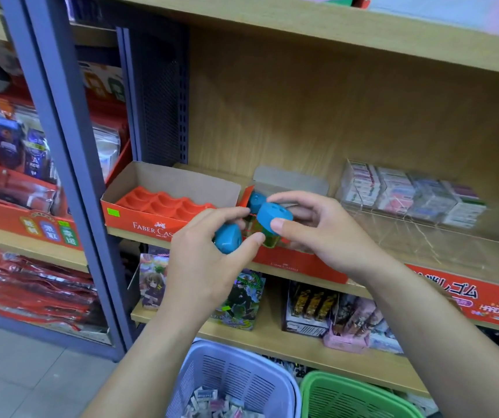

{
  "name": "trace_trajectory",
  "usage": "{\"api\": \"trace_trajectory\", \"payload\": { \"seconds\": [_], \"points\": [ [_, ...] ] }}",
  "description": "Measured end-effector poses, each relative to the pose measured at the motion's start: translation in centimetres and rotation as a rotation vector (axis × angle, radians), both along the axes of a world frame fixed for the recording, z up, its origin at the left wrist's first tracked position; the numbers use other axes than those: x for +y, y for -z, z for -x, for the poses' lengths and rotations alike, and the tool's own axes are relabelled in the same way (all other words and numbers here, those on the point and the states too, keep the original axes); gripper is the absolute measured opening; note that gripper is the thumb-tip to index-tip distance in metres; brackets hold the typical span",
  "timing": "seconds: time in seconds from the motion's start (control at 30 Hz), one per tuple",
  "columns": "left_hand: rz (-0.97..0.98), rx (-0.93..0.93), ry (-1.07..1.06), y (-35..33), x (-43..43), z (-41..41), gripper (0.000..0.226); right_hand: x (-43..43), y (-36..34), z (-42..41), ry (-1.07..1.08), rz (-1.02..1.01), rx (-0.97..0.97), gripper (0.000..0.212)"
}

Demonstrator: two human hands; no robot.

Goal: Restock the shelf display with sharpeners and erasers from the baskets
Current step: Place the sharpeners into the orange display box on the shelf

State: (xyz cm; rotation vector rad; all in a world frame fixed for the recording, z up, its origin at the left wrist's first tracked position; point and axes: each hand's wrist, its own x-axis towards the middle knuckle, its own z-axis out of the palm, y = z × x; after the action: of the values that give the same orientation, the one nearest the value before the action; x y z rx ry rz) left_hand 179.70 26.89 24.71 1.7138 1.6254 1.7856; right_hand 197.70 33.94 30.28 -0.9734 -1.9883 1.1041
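My left hand (206, 260) grips a teal sharpener (228, 238) in its curled fingers. My right hand (317, 233) pinches another teal-capped sharpener (273, 218) with a green see-through body, just above a red display box (299, 262) on the shelf. A third teal sharpener (255, 200) sits at the back of that box. Left of it stands an open red Faber-Castell box (139, 220) whose orange moulded tray (163, 203) has bare hollows. Below, a lilac basket (236, 378) holds several small erasers (218, 402).
A green basket (353, 396) stands right of the lilac one. A clear acrylic holder (408, 191) with packed erasers sits on the shelf's right. A blue-grey upright post (70, 164) borders the shelf on the left. Card packs fill the lower shelf (272, 336).
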Motion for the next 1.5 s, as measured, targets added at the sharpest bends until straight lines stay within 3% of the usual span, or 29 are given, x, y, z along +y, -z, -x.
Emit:
{"api": "trace_trajectory", "payload": {
  "seconds": [0.2,0.3,0.53,0.7,0.9,1.03,1.17,1.37,1.5],
  "points": [
    [0.138,-0.017,-0.005,0.1,0.6,1.8,0.038,4.1,0.4,-0.2,0.335,-0.035,0.045,0.028],
    [0.184,0.093,-0.021,0.6,1.0,1.9,0.040,6.1,0.5,0.3,0.435,-0.143,-0.101,0.033],
    [0.214,0.110,-0.046,1.1,1.4,1.6,0.043,8.7,2.8,0.8,0.447,-0.188,-0.360,0.046],
    [0.201,0.049,-0.095,0.8,1.8,1.9,0.047,9.0,3.6,0.8,0.439,-0.301,-0.425,0.029],
    [0.134,0.002,-0.026,0.7,1.9,2.3,0.045,9.2,3.3,1.5,0.379,-0.331,-0.587,0.040],
    [0.137,-0.013,0.048,0.3,1.6,2.3,0.057,5.9,2.0,1.3,0.388,-0.433,-0.374,0.020],
    [0.166,-0.132,0.085,0.1,1.8,1.9,0.079,1.2,0.7,2.2,0.036,-0.103,-0.056,0.014],
    [0.068,-0.231,0.159,-0.2,1.3,1.1,0.057,-0.3,0.6,2.5,-0.094,0.261,0.119,0.017],
    [0.049,-0.280,0.252,-0.2,1.2,0.6,0.057,-0.3,0.4,1.3,-0.025,0.273,0.283,0.037]
  ]
}}
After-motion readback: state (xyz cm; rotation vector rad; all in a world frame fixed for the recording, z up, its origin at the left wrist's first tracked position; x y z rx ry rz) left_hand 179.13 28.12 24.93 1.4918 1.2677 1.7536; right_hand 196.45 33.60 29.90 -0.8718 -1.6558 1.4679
